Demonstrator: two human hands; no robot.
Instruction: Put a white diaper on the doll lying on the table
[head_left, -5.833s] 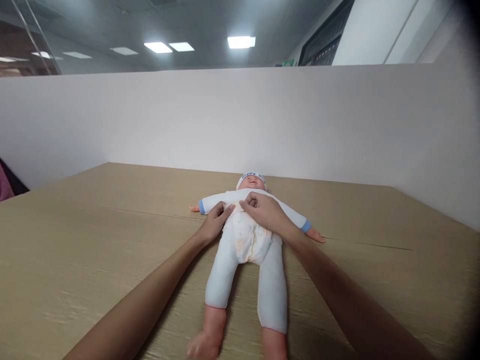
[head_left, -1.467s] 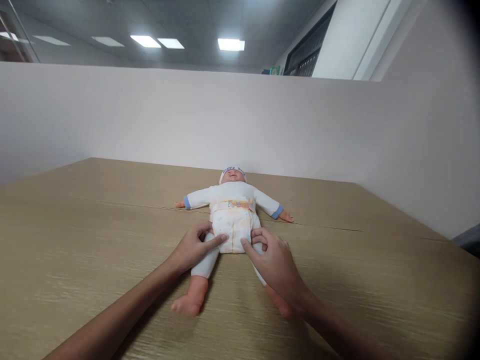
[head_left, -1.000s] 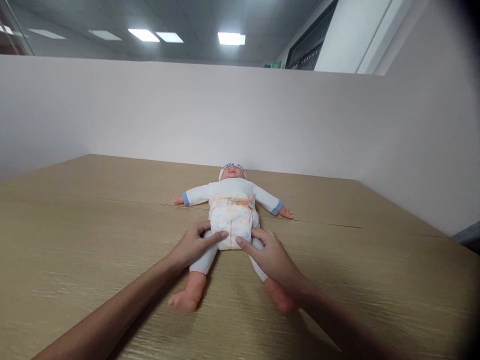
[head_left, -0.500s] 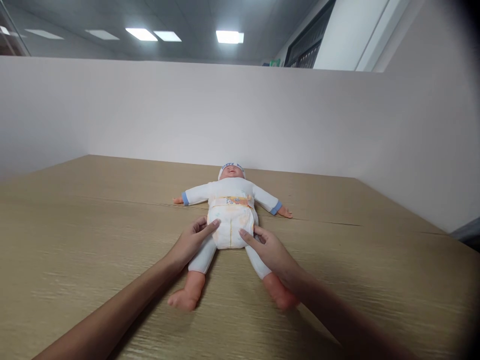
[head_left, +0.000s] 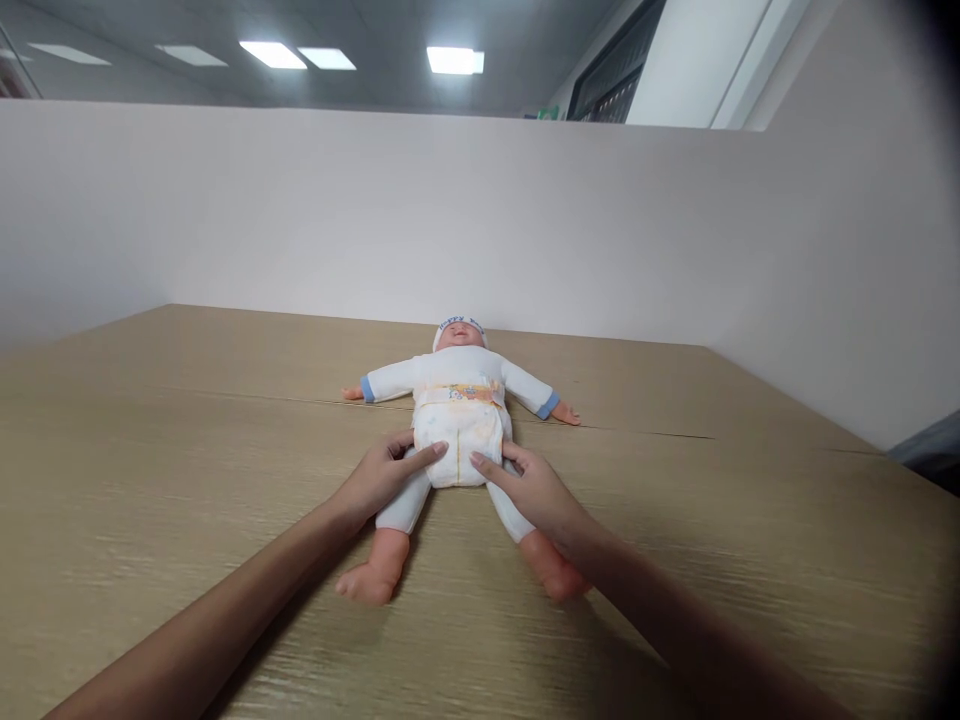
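Observation:
A baby doll (head_left: 460,361) in a white suit with blue cuffs and a lettered white cap lies on its back, arms spread and feet toward me. Around its hips is a white diaper (head_left: 463,430) with a printed orange waistband and a yellow line down the front. My left hand (head_left: 381,476) pinches the diaper's edge at the leg on the left, thumb on top and fingers partly hidden beneath. On the other side my right hand (head_left: 538,488) grips the opposite leg edge the same way. My right wrist partly covers the doll's foot (head_left: 551,568).
The doll lies on a wide wood-grain table (head_left: 225,450) with a seam running across it. A pale partition wall (head_left: 337,210) stands behind and to the right. A dark grey object (head_left: 930,450) shows at the right edge.
The view has shifted slightly, so everything sits a little higher. My thumbs have moved slightly inward over the diaper's front; both hands stay at its leg edges.

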